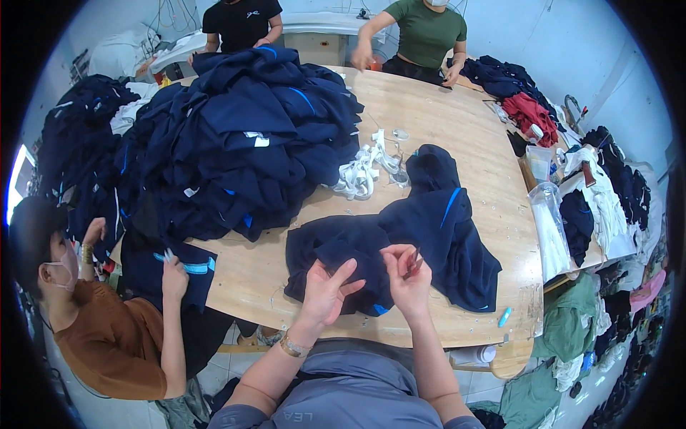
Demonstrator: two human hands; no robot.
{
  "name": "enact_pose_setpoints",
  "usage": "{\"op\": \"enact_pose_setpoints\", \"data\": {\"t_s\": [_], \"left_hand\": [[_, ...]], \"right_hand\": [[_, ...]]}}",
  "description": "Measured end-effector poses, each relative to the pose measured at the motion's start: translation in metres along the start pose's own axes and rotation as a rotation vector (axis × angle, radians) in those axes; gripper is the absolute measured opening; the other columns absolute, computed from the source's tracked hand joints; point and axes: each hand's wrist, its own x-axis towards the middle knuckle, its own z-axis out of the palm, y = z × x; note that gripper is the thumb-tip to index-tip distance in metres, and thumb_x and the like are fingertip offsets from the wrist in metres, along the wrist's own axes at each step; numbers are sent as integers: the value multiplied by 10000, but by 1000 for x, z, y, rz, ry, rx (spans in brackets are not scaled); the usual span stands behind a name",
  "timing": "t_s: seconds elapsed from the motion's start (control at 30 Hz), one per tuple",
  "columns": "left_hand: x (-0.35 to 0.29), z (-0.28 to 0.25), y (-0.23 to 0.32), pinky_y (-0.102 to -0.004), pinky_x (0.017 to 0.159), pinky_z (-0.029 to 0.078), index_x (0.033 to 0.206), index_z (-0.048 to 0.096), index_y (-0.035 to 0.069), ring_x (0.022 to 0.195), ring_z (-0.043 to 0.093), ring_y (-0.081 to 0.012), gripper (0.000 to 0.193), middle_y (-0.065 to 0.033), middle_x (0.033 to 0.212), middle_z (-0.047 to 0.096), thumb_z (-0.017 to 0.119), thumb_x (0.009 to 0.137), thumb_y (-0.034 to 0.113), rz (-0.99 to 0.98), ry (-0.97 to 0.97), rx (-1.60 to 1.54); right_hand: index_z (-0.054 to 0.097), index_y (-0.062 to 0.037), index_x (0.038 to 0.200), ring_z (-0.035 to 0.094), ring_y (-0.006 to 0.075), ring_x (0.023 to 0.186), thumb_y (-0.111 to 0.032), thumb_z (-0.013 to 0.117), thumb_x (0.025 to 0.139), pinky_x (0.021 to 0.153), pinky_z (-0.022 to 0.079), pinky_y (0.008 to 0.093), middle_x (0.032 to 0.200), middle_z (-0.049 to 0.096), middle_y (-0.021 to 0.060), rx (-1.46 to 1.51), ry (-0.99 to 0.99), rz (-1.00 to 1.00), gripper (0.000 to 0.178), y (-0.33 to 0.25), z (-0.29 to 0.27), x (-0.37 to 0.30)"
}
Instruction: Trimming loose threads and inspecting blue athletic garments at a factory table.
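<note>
A navy garment point(443, 236) with bright blue piping lies loosely spread on the table in front of me. Over its near part, my left hand point(329, 292) is held palm up, thumb and fingers apart, with nothing visible in it. Just to its right, my right hand point(409, 277) has its fingers curled around small dark thread snips point(415, 260), whose tip sticks up past the fingers. Most of the snips is hidden in the palm. The two hands are apart from each other.
A large heap of navy garments point(236, 143) covers the table's left half. White straps point(359, 174) lie beyond my garment, a light blue marker point(504, 317) near the right edge. At left, a co-worker point(114, 329) trims a garment; two more people stand across the wooden table point(457, 129).
</note>
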Motion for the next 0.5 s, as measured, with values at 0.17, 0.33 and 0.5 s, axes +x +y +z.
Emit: {"op": "enact_pose_setpoints", "data": {"t_s": [0.17, 0.33, 0.5], "left_hand": [[-1, -2, -3, -278, 648, 571, 1076, 518, 77, 872, 609, -115, 238, -30, 1003, 605, 588, 852, 41, 25, -23, 29], [-1, 0, -5, -277, 633, 569, 1086, 511, 77, 851, 608, -109, 204, -18, 982, 602, 553, 887, 95, 24, -21, -6], [-2, -1, -3, -276, 621, 568, 1097, 507, 78, 844, 606, -103, 203, -15, 980, 598, 536, 899, 114, 17, -24, 7]], "right_hand": [[396, -9, 655, 583, 215, 703, 78, 609, 766, 579, 456, 278, 858, 615, 134, -389, -67, -420, 256, -16, 9, -5], [421, -3, 666, 566, 156, 659, 70, 594, 787, 567, 436, 232, 827, 614, 119, -332, 9, -292, 224, -7, 13, -9], [390, -13, 637, 549, 88, 683, 83, 579, 802, 568, 426, 200, 849, 624, 105, -121, 14, -106, 268, 0, 6, -10]]}}
